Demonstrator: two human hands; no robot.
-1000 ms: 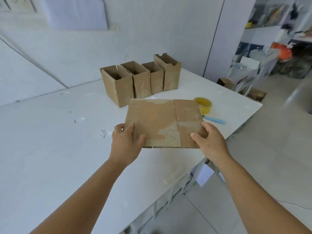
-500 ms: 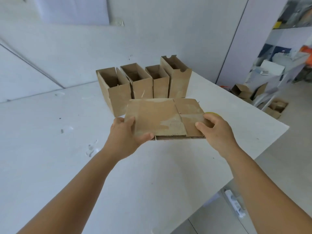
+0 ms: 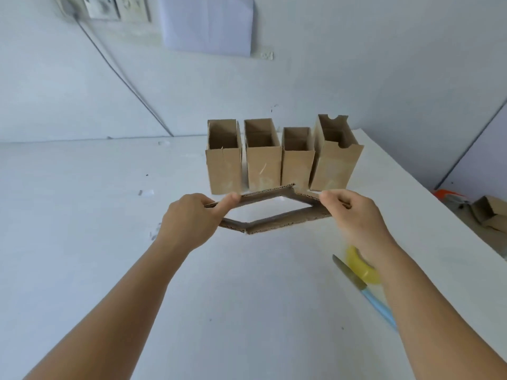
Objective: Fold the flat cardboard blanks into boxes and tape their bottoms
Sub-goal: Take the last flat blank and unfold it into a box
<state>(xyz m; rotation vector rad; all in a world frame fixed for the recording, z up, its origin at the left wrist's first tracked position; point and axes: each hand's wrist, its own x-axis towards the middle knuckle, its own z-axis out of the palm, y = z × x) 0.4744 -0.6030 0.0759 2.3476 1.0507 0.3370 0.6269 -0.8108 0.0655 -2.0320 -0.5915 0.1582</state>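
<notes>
The brown corrugated cardboard blank (image 3: 270,212), flat between the hands half a second ago, now stands open as a squashed diamond-shaped sleeve, seen end-on, held in the air above the white worktop (image 3: 82,215) and just in front of the row of four upright open-topped brown cardboard boxes (image 3: 279,156). The left hand (image 3: 189,219) pinches the sleeve's left corner, thumb along the upper panel, its grip closed on the cardboard. The right hand (image 3: 354,215) grips the right corner with curled fingers. So the squaring-up step seems under way; the bottom flaps are not yet folded or taped. Further right, partly behind the right forearm, lie a yellow tape roll (image 3: 362,266) and a blue-handled knife (image 3: 365,292).
</notes>
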